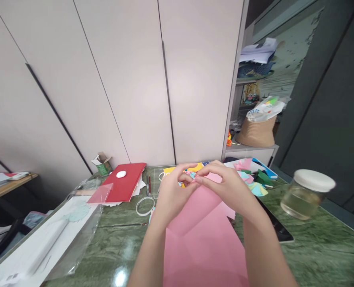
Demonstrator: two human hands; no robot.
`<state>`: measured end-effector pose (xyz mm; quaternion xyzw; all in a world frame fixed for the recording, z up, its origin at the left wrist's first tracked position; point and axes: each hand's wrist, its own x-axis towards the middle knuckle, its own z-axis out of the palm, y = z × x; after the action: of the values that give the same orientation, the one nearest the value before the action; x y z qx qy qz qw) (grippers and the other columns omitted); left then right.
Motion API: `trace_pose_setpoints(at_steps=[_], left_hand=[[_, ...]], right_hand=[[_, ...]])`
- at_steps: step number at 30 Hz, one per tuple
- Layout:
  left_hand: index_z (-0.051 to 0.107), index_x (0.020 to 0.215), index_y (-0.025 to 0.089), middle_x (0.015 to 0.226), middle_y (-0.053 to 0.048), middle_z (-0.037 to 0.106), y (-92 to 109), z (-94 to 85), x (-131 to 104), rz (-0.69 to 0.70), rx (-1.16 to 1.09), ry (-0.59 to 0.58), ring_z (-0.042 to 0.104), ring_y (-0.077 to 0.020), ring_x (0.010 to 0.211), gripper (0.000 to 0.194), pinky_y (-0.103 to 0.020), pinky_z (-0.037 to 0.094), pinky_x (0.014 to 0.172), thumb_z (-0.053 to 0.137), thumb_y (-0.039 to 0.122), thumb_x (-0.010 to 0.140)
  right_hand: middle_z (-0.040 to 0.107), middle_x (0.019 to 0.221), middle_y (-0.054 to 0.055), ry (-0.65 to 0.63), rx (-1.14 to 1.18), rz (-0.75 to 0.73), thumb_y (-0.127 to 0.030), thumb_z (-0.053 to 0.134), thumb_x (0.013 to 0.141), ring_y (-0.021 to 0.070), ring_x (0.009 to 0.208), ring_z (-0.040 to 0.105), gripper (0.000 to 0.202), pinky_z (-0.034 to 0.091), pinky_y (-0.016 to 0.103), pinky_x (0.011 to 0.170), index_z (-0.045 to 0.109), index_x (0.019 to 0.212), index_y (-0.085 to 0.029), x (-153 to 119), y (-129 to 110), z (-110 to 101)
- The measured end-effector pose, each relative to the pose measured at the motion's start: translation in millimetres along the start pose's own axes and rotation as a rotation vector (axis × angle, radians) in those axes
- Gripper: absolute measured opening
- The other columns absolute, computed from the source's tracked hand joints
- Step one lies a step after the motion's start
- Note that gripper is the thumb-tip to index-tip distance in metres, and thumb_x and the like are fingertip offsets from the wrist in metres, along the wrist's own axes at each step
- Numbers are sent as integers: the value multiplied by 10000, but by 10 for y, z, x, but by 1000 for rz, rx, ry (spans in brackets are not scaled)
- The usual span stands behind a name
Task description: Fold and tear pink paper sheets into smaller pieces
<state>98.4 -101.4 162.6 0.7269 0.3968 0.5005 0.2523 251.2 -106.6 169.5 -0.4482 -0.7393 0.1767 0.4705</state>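
Note:
Both hands meet over a pink sheet of paper (191, 211) in front of me. My left hand (173, 191) has its thumb and forefinger brought together at the sheet's top edge. From the other side my right hand (224, 185) pinches the same edge, its fingertips touching those of the left. The sheet is raised and slightly curved. Below it spreads more pink paper (206, 259), reaching toward me between my forearms. Small blue and yellow bits show behind the fingers, too covered to name.
On the green marbled table (120, 239) are a tape roll (145, 206), pens (149, 185), a red folder (120, 187), a plastic sleeve (84, 227) and a small green box (102, 164). Rightward stand a lidded jar (305, 195), a dark tablet (275, 221) and coloured paper scraps (257, 187).

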Motion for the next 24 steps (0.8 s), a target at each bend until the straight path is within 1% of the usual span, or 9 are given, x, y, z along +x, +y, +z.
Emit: trace_pose_setpoints(at_steps=[5,7,9,11,15,17,20,24], left_hand=[[579,1031,247,593,41,644,21,-15,-6,5,3,-43,571,-123,594,315,-239,421,632,602,217,718],[577,1039,254,611,39,647,28,-33,-10,10,11,-64,572,-125,594,327,-240,420,620,594,195,719],[586,1029,263,637,34,655,22,-77,-16,4,31,-70,584,-130,613,325,-241,422,617,589,175,716],[606,993,268,663,25,662,4,-151,-26,-26,58,-48,596,-137,643,296,-241,430,627,596,177,712],[643,916,257,639,15,637,-27,-335,-56,-98,111,81,571,-135,620,233,-230,431,571,647,253,683],[649,893,239,614,16,616,-18,-404,-78,-100,96,133,552,-126,601,228,-223,435,555,667,271,668],[649,853,229,614,25,600,18,-448,-113,-89,49,181,546,-107,603,197,-203,450,566,679,260,661],[656,837,247,642,34,595,56,-453,-147,-83,50,205,549,-87,604,177,-172,447,543,682,248,663]], right_hand=[[653,770,5,-29,5,25,-312,564,766,187,815,544,126,405,310,714,674,739,-258,-5,3,-8],[654,745,4,-17,2,20,-318,567,765,185,798,549,137,405,306,700,679,719,-256,-3,-2,-32],[658,738,8,45,0,28,-320,575,757,184,780,558,138,408,304,693,684,710,-249,-2,13,-79],[665,747,19,159,14,54,-323,594,739,188,761,572,133,417,309,693,688,707,-233,-8,59,-146],[677,746,29,428,146,95,-336,639,701,195,728,600,129,446,314,664,682,708,-214,-43,212,-295],[679,716,20,522,237,108,-330,671,672,182,684,605,114,459,298,615,684,703,-221,-64,272,-348],[676,671,6,570,357,130,-310,705,639,155,602,592,94,458,264,531,687,687,-232,-87,296,-384],[673,663,7,571,408,124,-290,715,633,147,589,586,77,457,251,510,693,678,-232,-102,254,-386]])
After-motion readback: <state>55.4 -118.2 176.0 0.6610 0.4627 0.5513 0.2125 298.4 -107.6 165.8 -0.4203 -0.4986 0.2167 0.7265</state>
